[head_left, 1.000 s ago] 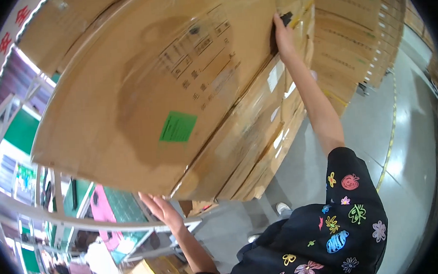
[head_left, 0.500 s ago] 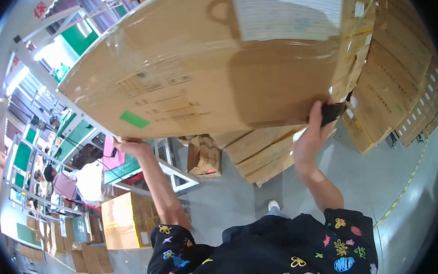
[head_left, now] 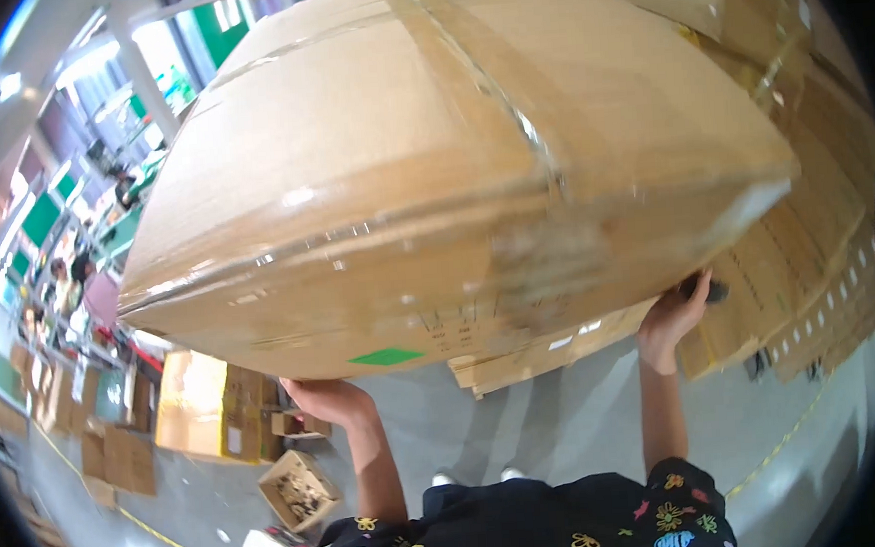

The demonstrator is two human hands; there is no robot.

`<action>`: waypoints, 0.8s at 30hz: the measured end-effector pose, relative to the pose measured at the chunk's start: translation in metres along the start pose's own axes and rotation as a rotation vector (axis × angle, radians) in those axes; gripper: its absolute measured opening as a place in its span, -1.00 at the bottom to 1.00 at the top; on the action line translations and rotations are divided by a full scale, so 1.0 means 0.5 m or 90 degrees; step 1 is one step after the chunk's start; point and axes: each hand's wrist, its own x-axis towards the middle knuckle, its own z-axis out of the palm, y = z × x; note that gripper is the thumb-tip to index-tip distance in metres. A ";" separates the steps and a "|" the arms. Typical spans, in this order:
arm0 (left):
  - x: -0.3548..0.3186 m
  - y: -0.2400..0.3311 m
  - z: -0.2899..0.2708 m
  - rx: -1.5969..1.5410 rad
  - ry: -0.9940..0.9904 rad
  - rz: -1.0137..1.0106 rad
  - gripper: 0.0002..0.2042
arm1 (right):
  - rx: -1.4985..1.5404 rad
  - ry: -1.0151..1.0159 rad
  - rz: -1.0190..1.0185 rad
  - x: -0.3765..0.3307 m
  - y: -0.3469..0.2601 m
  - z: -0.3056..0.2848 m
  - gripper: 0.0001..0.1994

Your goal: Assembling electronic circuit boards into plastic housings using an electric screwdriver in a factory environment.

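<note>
A large taped cardboard box [head_left: 351, 168] fills the upper middle of the head view, held up in front of me with its top face and near side showing. On the near side is a green sticker [head_left: 387, 357]. My left hand [head_left: 330, 398] grips the box's lower left edge, its fingers partly hidden beneath. At the lower right corner my right hand [head_left: 669, 324] supports the box, thumb up along the side. A small black object [head_left: 711, 289] shows by the right fingertips; its kind I cannot make out.
Stacked cardboard boxes [head_left: 787, 262] stand at the right, with flat cardboard [head_left: 552, 347] below the held box. On the floor at left are a taped carton [head_left: 197, 404] and an open box [head_left: 299, 491] with small brown pieces. People sit at workbenches far left.
The box has tipped so its top face now shows, and its near side has come lower. Both hands have moved down and right with it. My view has shifted, showing both shoes.
</note>
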 end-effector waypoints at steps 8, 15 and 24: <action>0.021 -0.036 -0.179 -0.112 0.070 -0.053 -0.59 | -0.368 -0.265 0.004 0.100 0.149 -0.275 -0.49; -0.334 0.093 -0.471 -0.035 0.353 0.110 -0.58 | -0.356 -0.614 0.268 0.065 0.361 -0.178 -0.49; -0.435 0.091 -0.652 -0.008 0.412 0.083 -0.57 | -0.317 -0.764 0.349 -0.081 0.500 0.000 -0.50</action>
